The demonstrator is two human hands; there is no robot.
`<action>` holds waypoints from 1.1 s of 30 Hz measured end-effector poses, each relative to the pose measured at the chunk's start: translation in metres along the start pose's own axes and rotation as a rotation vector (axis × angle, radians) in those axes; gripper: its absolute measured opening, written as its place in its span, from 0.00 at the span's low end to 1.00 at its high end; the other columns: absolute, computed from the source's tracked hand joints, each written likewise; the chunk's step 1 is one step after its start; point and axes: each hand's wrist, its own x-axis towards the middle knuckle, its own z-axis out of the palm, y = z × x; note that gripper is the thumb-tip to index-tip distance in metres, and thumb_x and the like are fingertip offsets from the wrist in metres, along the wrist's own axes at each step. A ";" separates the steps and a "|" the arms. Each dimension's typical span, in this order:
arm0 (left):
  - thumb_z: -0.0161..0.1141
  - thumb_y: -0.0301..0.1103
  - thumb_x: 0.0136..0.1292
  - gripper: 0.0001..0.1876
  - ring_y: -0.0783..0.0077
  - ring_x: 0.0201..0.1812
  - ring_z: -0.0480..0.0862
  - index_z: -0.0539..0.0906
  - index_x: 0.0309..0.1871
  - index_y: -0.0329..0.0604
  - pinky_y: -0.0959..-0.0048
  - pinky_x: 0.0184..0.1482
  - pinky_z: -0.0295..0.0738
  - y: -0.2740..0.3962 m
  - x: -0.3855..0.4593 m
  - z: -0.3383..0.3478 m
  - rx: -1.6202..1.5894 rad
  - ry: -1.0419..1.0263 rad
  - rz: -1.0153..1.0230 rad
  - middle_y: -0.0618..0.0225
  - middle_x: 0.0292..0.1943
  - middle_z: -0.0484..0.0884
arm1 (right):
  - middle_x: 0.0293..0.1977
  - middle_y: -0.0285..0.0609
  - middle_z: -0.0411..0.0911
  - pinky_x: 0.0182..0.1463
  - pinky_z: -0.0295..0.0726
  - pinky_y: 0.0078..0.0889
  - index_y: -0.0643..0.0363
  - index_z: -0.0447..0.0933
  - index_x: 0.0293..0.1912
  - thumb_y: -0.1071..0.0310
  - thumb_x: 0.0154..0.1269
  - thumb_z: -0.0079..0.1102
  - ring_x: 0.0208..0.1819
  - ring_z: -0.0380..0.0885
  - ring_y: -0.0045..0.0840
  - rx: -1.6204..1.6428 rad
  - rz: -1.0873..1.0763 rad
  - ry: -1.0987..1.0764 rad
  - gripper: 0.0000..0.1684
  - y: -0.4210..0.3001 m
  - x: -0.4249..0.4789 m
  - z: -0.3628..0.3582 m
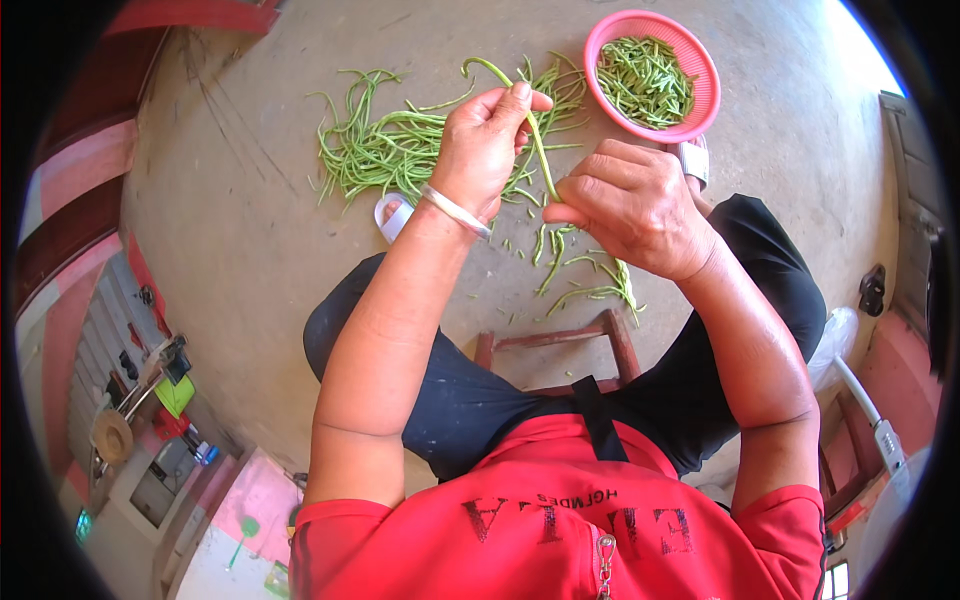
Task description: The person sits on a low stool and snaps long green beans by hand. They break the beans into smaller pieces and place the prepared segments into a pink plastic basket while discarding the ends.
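One long green yardlong bean (541,156) runs between my two hands. Near its upper part, my left hand (491,135) grips it between thumb and fingers, and its curled tip sticks out above. The fingers of my right hand (630,202) pinch the lower end. Behind my left hand a heap of long beans (390,146) lies on the concrete floor. A pink plastic basket (711,97) above my right hand holds short bean pieces (645,82). Below my hands, a few bent beans (559,259) and small bits are scattered on the floor.
A wooden stool (622,349) shows between my knees. My feet, in light slippers (694,161), are beside the heap and just under the basket. At the right are a white pole (859,390) and a plastic bag (832,341). Shelving with a straw hat (112,436) is at the left.
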 end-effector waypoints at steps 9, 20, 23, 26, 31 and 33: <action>0.53 0.41 0.72 0.14 0.86 0.27 0.69 0.83 0.40 0.41 0.85 0.33 0.66 -0.013 0.014 -0.013 0.026 0.106 0.053 0.80 0.25 0.73 | 0.22 0.36 0.67 0.26 0.75 0.33 0.54 0.68 0.27 0.63 0.55 0.63 0.26 0.74 0.30 0.291 -0.147 -0.167 0.12 -0.049 -0.005 0.017; 0.55 0.43 0.70 0.16 0.86 0.31 0.71 0.84 0.46 0.40 0.84 0.39 0.67 0.005 0.004 0.005 -0.016 -0.003 0.092 0.78 0.29 0.77 | 0.24 0.47 0.78 0.30 0.76 0.34 0.60 0.77 0.37 0.58 0.59 0.65 0.26 0.79 0.34 0.232 0.729 0.011 0.15 0.005 0.007 0.000; 0.59 0.45 0.67 0.16 0.87 0.29 0.71 0.84 0.45 0.42 0.85 0.36 0.67 0.007 0.003 0.008 0.059 -0.007 0.089 0.79 0.28 0.77 | 0.24 0.45 0.78 0.31 0.75 0.31 0.62 0.79 0.39 0.60 0.61 0.64 0.25 0.77 0.27 0.333 0.721 0.050 0.14 0.015 -0.002 0.014; 0.63 0.45 0.64 0.16 0.86 0.28 0.71 0.84 0.44 0.42 0.85 0.34 0.67 0.008 0.002 0.006 0.088 0.071 0.100 0.78 0.27 0.77 | 0.22 0.40 0.76 0.30 0.72 0.26 0.63 0.79 0.40 0.61 0.63 0.62 0.24 0.72 0.18 0.462 0.754 0.068 0.14 0.018 -0.004 0.017; 0.65 0.45 0.62 0.14 0.85 0.27 0.73 0.83 0.38 0.42 0.85 0.33 0.68 0.012 0.003 -0.009 -0.182 0.147 0.012 0.76 0.28 0.78 | 0.21 0.30 0.72 0.25 0.63 0.17 0.62 0.79 0.38 0.61 0.66 0.60 0.22 0.63 0.10 0.660 0.788 0.080 0.12 0.018 -0.002 0.022; 0.66 0.45 0.62 0.14 0.85 0.27 0.74 0.83 0.37 0.43 0.85 0.32 0.68 0.015 0.000 -0.010 -0.218 0.163 -0.005 0.77 0.27 0.78 | 0.20 0.26 0.66 0.23 0.57 0.15 0.60 0.77 0.38 0.61 0.68 0.57 0.19 0.58 0.08 0.959 1.018 0.102 0.11 0.015 0.003 0.014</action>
